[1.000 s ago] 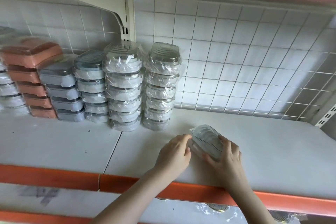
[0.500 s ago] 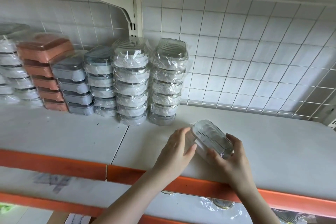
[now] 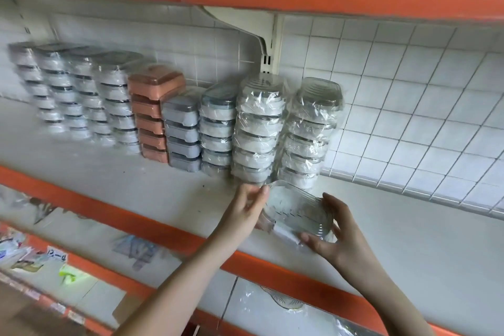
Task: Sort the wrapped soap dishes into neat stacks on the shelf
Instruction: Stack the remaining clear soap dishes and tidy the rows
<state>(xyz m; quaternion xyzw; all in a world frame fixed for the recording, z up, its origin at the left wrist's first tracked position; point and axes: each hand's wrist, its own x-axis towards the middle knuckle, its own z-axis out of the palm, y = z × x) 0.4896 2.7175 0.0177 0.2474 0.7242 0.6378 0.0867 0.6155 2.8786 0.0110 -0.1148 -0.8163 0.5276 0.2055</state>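
Both hands hold one clear ribbed plastic soap dish in loose transparent wrap point(image 3: 296, 211): the left hand point(image 3: 246, 213) pinches its left end between thumb and fingertips, and the right hand point(image 3: 336, 234) curls around its right end, thumb under the near rim. The dish sits tilted, near the front edge of the white shelf board point(image 3: 409, 240), just in front of the rightmost stack of clear wrapped dishes point(image 3: 311, 131). Beside that stack, along the back edge, stand another clear stack point(image 3: 257, 128), a stack of white dishes with grey lids point(image 3: 218, 128), a grey stack point(image 3: 181, 131), a terracotta stack point(image 3: 152, 112) and blurred white stacks point(image 3: 81, 93) farther left. A white wire grid point(image 3: 409, 106) backs the shelf's right half.
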